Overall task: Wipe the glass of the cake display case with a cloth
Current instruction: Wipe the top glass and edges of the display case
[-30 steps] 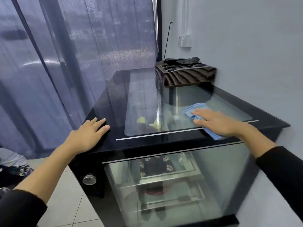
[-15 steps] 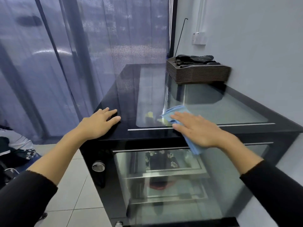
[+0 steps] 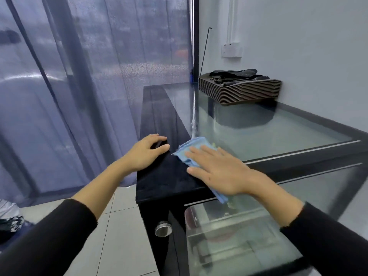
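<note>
Right grip, released and flat, presses the cloth, its long axis apparently running near-right to far-left.

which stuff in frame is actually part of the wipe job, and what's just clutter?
In the job:
blue cloth, flat under the right hand
glass top of the display case
left hand, resting on the case's black border

Lying about:
stack of trays by the wall, dark items on top
wall switch
curtain
knob on the case front

No readable text or numbers — the wall plate looks blank, possibly blurred.
</note>
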A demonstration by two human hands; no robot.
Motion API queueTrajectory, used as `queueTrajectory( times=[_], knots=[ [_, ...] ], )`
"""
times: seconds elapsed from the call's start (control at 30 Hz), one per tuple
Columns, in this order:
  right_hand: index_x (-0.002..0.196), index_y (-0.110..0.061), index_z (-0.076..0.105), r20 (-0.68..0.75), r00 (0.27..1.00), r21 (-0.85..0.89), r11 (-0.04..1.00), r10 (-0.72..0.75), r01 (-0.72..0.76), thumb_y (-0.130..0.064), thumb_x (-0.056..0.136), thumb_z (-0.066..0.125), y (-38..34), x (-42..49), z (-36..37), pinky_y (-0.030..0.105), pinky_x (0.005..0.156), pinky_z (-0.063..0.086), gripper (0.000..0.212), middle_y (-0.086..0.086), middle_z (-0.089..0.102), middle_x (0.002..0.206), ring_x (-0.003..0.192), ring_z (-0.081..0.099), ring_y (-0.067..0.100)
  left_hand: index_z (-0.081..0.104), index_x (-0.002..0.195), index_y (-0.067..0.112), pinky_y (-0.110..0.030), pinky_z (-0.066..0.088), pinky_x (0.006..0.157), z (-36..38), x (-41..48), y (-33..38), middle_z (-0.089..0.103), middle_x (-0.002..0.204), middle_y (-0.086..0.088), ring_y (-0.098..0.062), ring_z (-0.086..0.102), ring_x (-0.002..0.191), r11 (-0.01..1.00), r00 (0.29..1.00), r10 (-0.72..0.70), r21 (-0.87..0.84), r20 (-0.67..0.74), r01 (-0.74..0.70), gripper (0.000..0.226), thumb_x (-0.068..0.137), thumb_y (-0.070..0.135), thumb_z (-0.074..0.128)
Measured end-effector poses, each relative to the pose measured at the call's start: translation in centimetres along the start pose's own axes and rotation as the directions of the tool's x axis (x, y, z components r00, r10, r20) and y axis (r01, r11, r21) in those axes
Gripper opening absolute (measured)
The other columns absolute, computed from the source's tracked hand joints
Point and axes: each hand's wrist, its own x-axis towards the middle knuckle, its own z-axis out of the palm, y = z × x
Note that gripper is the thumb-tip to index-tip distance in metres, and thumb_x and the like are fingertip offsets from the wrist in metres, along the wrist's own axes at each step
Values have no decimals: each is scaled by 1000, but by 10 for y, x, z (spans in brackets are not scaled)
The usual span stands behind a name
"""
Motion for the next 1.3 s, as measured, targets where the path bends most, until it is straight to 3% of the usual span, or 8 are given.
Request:
queueTrajectory(
  times=[0.17, 0.33, 0.47, 0.63, 0.73, 0.9, 1.13, 1.3],
  knots=[
    [151, -44, 21, 12, 972, 128, 963, 236, -236, -54, 100, 25, 51, -28, -17, 42, 123, 7, 52, -27, 14, 159, 149, 9, 1, 51, 139, 30, -22, 16, 112, -8, 4, -29, 33, 156, 12, -3, 18, 147, 981, 988, 146, -135, 54, -138, 43, 98, 40, 52],
    [101, -33, 56, -85, 696, 70, 701, 713, -710, -51, 95, 24, 127, 5, -27, 58, 112, 25, 37, 3, 60, 119, 135, 41, 28, 49, 140, 34, -29, 14, 119, -12, 11, -48, 32, 156, 15, -2, 16, 147, 955, 962, 261, -165, 83, -245, 44, 98, 43, 50],
    [135, -27, 43, -59, 779, 58, 781, 625, -622, -52, 97, 23, 57, 57, -10, 56, 116, 15, 50, -2, 34, 154, 146, 22, 21, 43, 143, 38, -55, -10, 120, -11, 42, -52, 27, 159, 13, -6, 10, 150, 963, 950, 269, -69, 156, -262, 48, 97, 53, 43],
    [153, -45, 11, -22, 958, 110, 953, 288, -284, -59, 99, 23, -37, 10, 9, 34, 123, -5, 57, -31, 2, 157, 147, -6, -6, 47, 141, 33, -56, -20, 114, -15, 90, -62, 32, 158, 7, -13, 14, 150, 964, 957, 262, 13, 127, -265, 50, 98, 56, 38],
    [150, -47, 19, 7, 911, 139, 902, 412, -409, -62, 95, 24, 15, -15, -8, 36, 123, 0, 58, -30, 9, 158, 147, 2, -5, 48, 141, 28, -53, -13, 119, -18, 106, -69, 35, 157, 5, -14, 17, 150, 948, 938, 313, 4, 149, -318, 51, 98, 53, 38],
    [148, -25, 31, -116, 533, 43, 541, 838, -840, -48, 100, 27, 88, 22, -23, 56, 117, 14, 54, -1, 28, 159, 147, 22, 23, 46, 144, 22, -36, 23, 117, -26, 138, -72, 38, 155, 4, -16, 31, 144, 923, 905, 375, 6, 202, -384, 57, 96, 53, 42],
    [154, -40, 7, -11, 865, 56, 864, 502, -500, -57, 100, 21, -89, 50, 12, 31, 121, -8, 58, -25, -5, 161, 147, -14, -3, 38, 148, 33, -38, 20, 120, -20, 182, -74, 28, 159, 10, -12, 22, 148, 819, 761, 526, 18, 381, -574, 62, 92, 61, 41],
    [149, -51, 6, 149, 688, 230, 652, 710, -723, -59, 96, 20, -85, 11, -12, 33, 120, -14, 56, -35, -4, 157, 143, -15, -13, 38, 146, 41, -35, 21, 119, -33, 220, -88, 29, 158, 14, -11, 27, 145, 730, 614, 614, -61, 497, -680, 70, 85, 74, 37]
  ],
)
